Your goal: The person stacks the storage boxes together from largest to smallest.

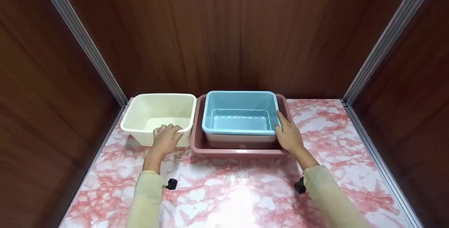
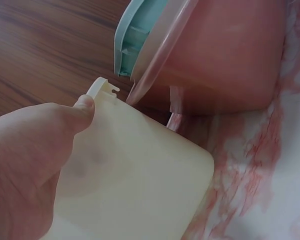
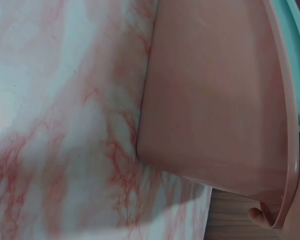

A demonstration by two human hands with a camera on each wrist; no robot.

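A cream plastic bin (image 1: 140, 135) stands at the left, and my left hand (image 1: 165, 138) grips its front rim. Its fingers curl over the rim, and the thumb (image 2: 84, 109) lies along the outer wall. Beside it is a larger pink bin (image 1: 238, 152). A pale pinkish bin (image 1: 224, 140) sits inside that, with a light blue bin (image 1: 242, 95) nested on top. My right hand (image 1: 289, 135) holds the pink bin's right side, thumb and forefinger against the blue rim. One fingertip (image 3: 257, 216) shows outside the pink rim; the other fingers are mostly hidden.
The bins stand near the back edge of a red-and-white marbled table (image 1: 217, 186). Brown wood-grain panels (image 1: 224, 35) enclose the back and both sides, with metal corner rails (image 1: 382, 42) between them. Black wrist cameras (image 1: 171, 184) hang by both sleeves.
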